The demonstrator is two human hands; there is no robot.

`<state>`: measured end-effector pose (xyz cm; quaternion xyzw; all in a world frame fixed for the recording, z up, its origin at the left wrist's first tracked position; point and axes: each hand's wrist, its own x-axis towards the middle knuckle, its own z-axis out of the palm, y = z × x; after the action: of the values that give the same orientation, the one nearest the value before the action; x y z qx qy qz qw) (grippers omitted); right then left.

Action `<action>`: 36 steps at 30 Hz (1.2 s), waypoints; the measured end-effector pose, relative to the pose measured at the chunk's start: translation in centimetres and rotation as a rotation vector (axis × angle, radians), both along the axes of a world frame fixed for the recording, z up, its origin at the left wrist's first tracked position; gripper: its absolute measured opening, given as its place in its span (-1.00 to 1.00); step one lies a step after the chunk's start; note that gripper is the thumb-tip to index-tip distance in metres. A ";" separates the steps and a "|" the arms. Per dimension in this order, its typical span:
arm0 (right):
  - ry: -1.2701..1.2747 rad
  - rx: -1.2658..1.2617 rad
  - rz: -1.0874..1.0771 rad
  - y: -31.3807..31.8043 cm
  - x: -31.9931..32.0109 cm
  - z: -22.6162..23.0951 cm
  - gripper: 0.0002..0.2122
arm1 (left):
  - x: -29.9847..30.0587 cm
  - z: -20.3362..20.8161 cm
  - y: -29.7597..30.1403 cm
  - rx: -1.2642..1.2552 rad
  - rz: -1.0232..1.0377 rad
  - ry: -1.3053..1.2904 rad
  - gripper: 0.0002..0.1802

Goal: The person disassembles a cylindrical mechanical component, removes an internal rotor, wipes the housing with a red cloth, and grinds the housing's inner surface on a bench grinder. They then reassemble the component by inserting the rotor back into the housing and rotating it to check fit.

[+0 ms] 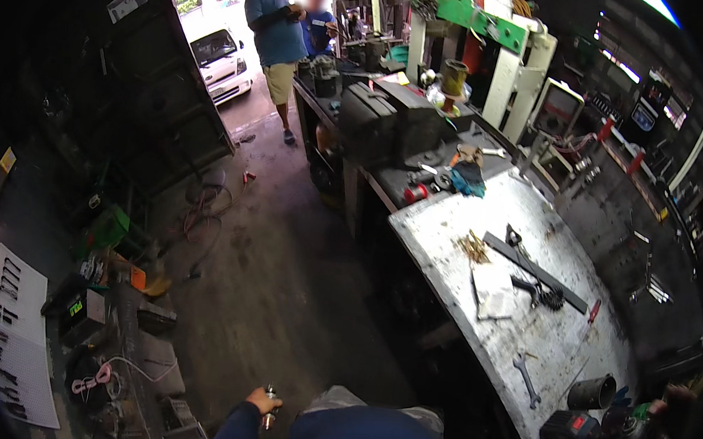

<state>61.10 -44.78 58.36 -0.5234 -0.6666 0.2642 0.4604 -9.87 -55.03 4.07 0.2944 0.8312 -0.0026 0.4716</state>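
Low in the middle of the head view, my left hand (259, 399) is closed around a short, shiny metal part (269, 413), roughly cylindrical. It is held out over the floor, just left of my body. Exactly what kind of part it is does not show. My right hand cannot be made out in the view. To my right stands a metal-topped workbench (457, 254). On its near end lie an open-ended wrench (527, 380), a dark hollow cylinder (592, 393) and a black power tool with a red patch (571, 435).
Farther along the bench are a white sheet (493, 290), brass-coloured pieces (474, 247), a flat dark bar (535, 273) and a gear-ended part (547, 297). Two people (277, 33) stand by the doorway near a white vehicle (219, 66). A cable (206, 211) lies on the floor; clutter lines the left.
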 end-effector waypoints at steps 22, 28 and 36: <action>-0.145 -0.261 0.844 51.5 -74.7 -25.0 -0.75 | -28.5 -0.4 12.4 -0.126 0.354 -0.011 -0.51; -0.194 -0.087 0.805 61.9 -83.0 -27.1 -0.67 | -44.5 3.3 27.8 -0.047 0.132 0.137 -0.33; -0.346 -0.355 0.323 70.9 -88.0 -32.7 -0.72 | -60.9 8.3 69.2 0.268 -0.242 0.174 -0.38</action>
<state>-26.90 26.10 25.62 -0.5203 -0.7532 0.3531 0.1931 -70.81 14.15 12.41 0.4511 0.8203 0.0260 0.3508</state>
